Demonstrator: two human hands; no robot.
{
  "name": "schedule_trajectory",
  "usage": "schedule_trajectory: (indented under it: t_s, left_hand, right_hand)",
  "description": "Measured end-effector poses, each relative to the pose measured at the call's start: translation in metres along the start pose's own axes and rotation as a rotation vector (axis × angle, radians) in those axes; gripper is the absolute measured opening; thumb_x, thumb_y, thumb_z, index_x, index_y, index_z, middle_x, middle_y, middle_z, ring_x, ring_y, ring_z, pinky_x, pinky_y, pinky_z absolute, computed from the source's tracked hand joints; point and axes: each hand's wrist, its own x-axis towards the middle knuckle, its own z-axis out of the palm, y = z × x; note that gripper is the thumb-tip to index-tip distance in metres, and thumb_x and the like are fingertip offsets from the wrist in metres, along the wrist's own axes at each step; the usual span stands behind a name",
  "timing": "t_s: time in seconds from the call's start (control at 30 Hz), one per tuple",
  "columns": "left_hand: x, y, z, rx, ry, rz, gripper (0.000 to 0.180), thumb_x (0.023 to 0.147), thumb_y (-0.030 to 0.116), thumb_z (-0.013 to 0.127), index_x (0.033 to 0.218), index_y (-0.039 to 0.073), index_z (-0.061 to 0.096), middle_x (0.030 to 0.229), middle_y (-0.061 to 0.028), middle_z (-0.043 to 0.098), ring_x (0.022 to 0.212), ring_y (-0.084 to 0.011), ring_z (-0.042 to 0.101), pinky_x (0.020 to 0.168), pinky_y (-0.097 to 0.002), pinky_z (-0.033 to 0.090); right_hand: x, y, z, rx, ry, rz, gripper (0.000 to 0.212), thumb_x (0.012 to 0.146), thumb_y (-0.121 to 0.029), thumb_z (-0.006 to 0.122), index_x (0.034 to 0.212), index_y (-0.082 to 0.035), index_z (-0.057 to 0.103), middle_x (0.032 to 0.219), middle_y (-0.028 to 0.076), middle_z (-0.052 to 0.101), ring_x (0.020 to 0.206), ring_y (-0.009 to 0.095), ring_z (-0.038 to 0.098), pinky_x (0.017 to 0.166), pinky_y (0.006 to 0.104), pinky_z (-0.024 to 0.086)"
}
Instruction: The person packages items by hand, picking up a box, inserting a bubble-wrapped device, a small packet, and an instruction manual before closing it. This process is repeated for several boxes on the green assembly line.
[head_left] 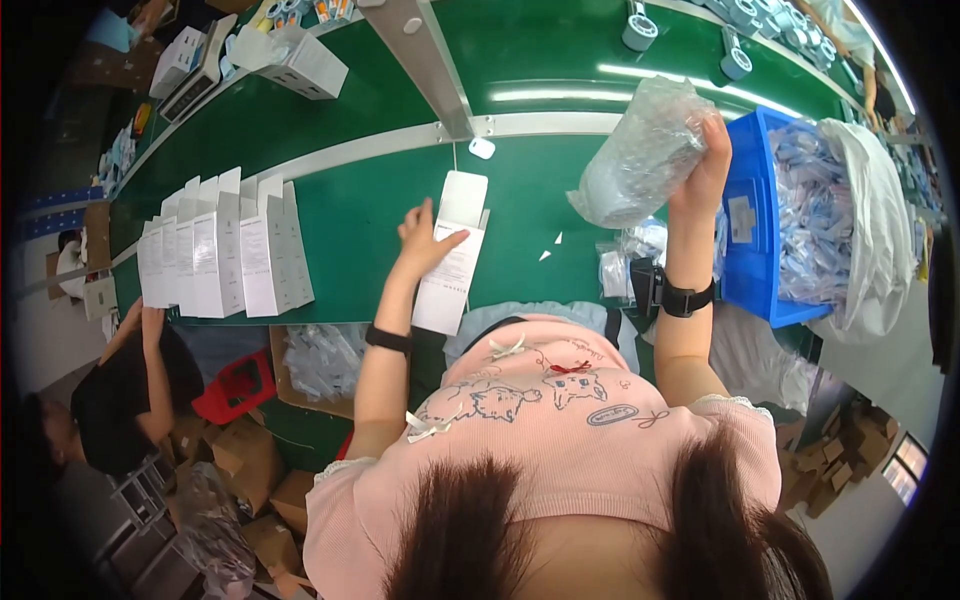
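My right hand [706, 170] is raised at the right, its fingers closed around a bundle in clear bubble wrap [640, 150]. What lies inside the wrap is pale and cannot be made out. On the green table in front of me lies a white carton [448, 275], long and narrow, with its flap [463, 196] folded out at the far end. My left hand [428, 240] is at the carton's left edge. Its fingers are spread and the thumb reaches over the carton's face; whether it presses on it I cannot tell.
Several white cartons [215, 250] stand upright at the left. To the right is a blue bin [748, 230] full of small plastic packets, beside a white sack [870, 220]. A metal post [425, 65] and rail cross the table's far side. A person [130, 390] sits at the left.
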Motion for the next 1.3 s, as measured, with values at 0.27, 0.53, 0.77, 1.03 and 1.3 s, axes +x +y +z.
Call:
schedule_trajectory:
  t_s: [0.27,0.53,0.77,1.03,1.3]
  left_hand:
    - [-0.024,0.055,-0.021,-0.761,-0.101,0.363,0.079,0.065,0.028,0.075,0.129,0.006,0.034,0.124,-0.0177,0.038,0.115,-0.0328,0.04,0.092,-0.0399,0.037]
    - [-0.049,0.096,-0.035,-0.603,0.04,0.647,0.086,0.056,0.02,0.081,0.125,0.007,0.029,0.124,-0.0166,0.038,0.11,-0.0299,0.045,0.088,-0.0396,0.04]
    - [-0.049,0.113,-0.031,-0.51,0.251,1.016,0.076,0.049,0.012,0.084,0.105,0.008,0.033,0.121,-0.0197,0.039,0.106,-0.0342,0.047,0.081,-0.0408,0.044]
    - [-0.046,0.122,-0.036,-0.421,0.027,0.876,0.074,0.049,0.011,0.083,0.098,0.01,0.028,0.121,-0.0213,0.039,0.105,-0.0347,0.047,0.084,-0.0407,0.042]
    - [-0.03,0.131,-0.034,-0.784,0.096,0.808,0.075,0.051,0.011,0.084,0.1,0.009,0.027,0.119,-0.0198,0.04,0.107,-0.0318,0.046,0.088,-0.0391,0.039]
  right_hand:
    - [-0.015,-0.002,0.047,0.418,0.242,0.089,0.034,0.08,-0.034,0.046,0.099,-0.007,0.055,0.096,0.006,0.06,0.087,0.02,0.057,0.079,0.0328,0.045]
    - [-0.014,0.032,0.071,0.336,0.242,0.062,0.036,0.079,-0.037,0.045,0.095,-0.006,0.055,0.085,0.005,0.059,0.082,0.019,0.056,0.075,0.0347,0.046]
    - [-0.006,0.021,0.031,0.091,-0.664,-0.137,0.028,0.083,-0.031,0.048,0.085,-0.004,0.053,0.086,0.008,0.058,0.09,0.024,0.055,0.075,0.0369,0.047]
    - [-0.021,-0.03,0.058,-1.049,-0.857,-0.76,0.029,0.088,-0.027,0.047,0.076,-0.002,0.053,0.091,0.014,0.059,0.096,0.034,0.053,0.076,0.0385,0.045]
    - [-0.033,-0.026,0.045,-1.286,-0.473,-0.775,0.022,0.085,-0.024,0.052,0.086,-0.002,0.057,0.1,0.014,0.057,0.097,0.033,0.053,0.079,0.0384,0.044]
